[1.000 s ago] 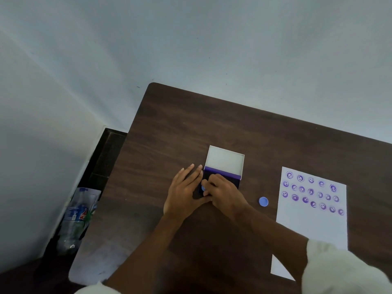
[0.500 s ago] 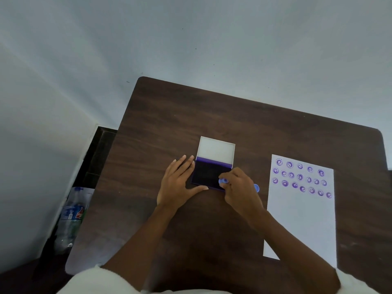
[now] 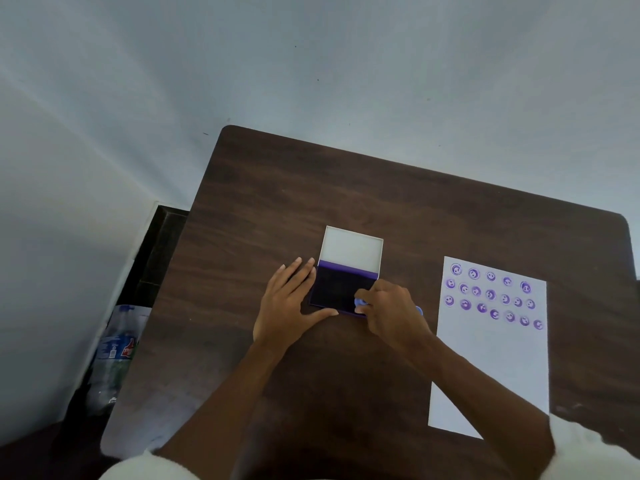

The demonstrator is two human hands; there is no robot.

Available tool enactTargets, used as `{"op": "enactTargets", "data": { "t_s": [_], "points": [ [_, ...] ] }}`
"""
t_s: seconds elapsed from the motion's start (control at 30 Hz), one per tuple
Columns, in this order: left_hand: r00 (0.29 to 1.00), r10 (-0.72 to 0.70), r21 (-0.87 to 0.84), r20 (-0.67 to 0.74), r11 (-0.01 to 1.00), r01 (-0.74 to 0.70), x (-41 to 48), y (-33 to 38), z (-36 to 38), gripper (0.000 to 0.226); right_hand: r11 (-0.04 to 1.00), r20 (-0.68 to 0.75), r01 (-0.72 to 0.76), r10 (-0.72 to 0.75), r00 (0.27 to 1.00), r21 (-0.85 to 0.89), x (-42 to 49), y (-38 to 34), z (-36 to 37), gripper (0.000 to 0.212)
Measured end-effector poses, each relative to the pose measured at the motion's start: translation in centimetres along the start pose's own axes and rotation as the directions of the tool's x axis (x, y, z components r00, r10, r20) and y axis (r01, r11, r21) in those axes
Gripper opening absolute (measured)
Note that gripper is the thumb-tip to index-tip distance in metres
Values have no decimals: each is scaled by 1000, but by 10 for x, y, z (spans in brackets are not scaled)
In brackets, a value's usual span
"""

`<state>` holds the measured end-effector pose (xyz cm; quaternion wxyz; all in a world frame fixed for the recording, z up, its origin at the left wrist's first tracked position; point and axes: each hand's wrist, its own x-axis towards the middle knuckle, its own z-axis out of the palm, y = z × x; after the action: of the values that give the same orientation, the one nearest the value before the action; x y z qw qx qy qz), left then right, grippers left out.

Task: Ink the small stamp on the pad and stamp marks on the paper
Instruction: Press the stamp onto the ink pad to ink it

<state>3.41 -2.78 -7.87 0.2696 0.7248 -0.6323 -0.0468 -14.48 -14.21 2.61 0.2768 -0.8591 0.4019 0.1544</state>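
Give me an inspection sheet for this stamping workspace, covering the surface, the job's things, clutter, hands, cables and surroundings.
Surface: dark wooden table, bare at the far end.
Job's things: ink pad open, white lid folded back; small stamp on the pad's near right corner; paper to the right, three rows of purple marks at its top, lower part blank.
Clutter: blue cap between pad and paper, mostly hidden by the hand.
Hands: left hand flat, bracing the pad's left edge; right hand pinching the stamp.
Cables: nothing seen.
Surroundings: plain pale walls; plastic bottles on the floor left of the table.
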Motion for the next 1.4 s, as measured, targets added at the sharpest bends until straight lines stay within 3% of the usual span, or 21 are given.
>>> {"op": "enactTargets", "data": {
  "t_s": [0.17, 0.3, 0.43, 0.57, 0.67, 0.73, 0.83, 0.93, 1.0, 1.03, 1.17, 1.2, 1.4],
  "points": [
    [1000, 14, 13, -12, 1000, -14, 0, 1, -1, 80, 1000, -109, 21, -21, 994, -3, -10, -3, 12, 36],
    [1000, 13, 9, -8, 1000, -13, 0, 1, -2, 81, 996, -154, -18, 31, 988, 87, -13, -5, 9, 30],
    [1000, 6, 15, -12, 1000, -6, 1, 1, -2, 81, 982, -407, 43, 36, 913, 183, -12, -1, 5, 20],
    [1000, 8, 17, -14, 1000, -7, 1, 1, -3, 81, 993, -353, 9, 33, 935, 117, -5, 4, 5, 25],
    [1000, 4, 14, -16, 1000, -4, 1, 1, -2, 81, 997, -391, 33, -5, 920, 64, -3, 7, 17, 26],
    [1000, 3, 5, -25, 1000, -3, 0, 0, 0, 81, 987, -399, 3, 62, 915, 160, -4, 3, 20, 14],
    [999, 7, 5, -32, 1000, -7, 0, -1, 2, 81, 977, -414, -18, 107, 904, 213, 0, 6, 25, 18],
    [999, 11, 14, -36, 1000, -11, -1, 0, 1, 81, 990, -373, 129, -99, 923, 58, -1, 12, 24, 33],
    [1000, 14, 22, -27, 1000, -13, 0, 2, 0, 81, 987, -331, 160, -141, 933, 29, -2, 17, 20, 37],
    [1000, 13, 21, -27, 1000, -12, 0, 2, -1, 81, 986, -336, 164, -154, 929, 0, -2, 18, 20, 34],
    [999, 10, 14, -34, 1000, -10, 0, 3, -2, 80, 977, -358, 62, 16, 934, 205, -1, 13, 13, 13],
    [999, 6, 12, -32, 1000, -6, 0, 2, -2, 80, 985, -367, 77, -16, 930, 151, 2, 10, 14, 14],
    [999, 13, 10, -37, 1000, -12, -1, 1, -1, 79, 989, -383, 126, -90, 919, 71, 2, -13, 38, 39]
  ]
}}
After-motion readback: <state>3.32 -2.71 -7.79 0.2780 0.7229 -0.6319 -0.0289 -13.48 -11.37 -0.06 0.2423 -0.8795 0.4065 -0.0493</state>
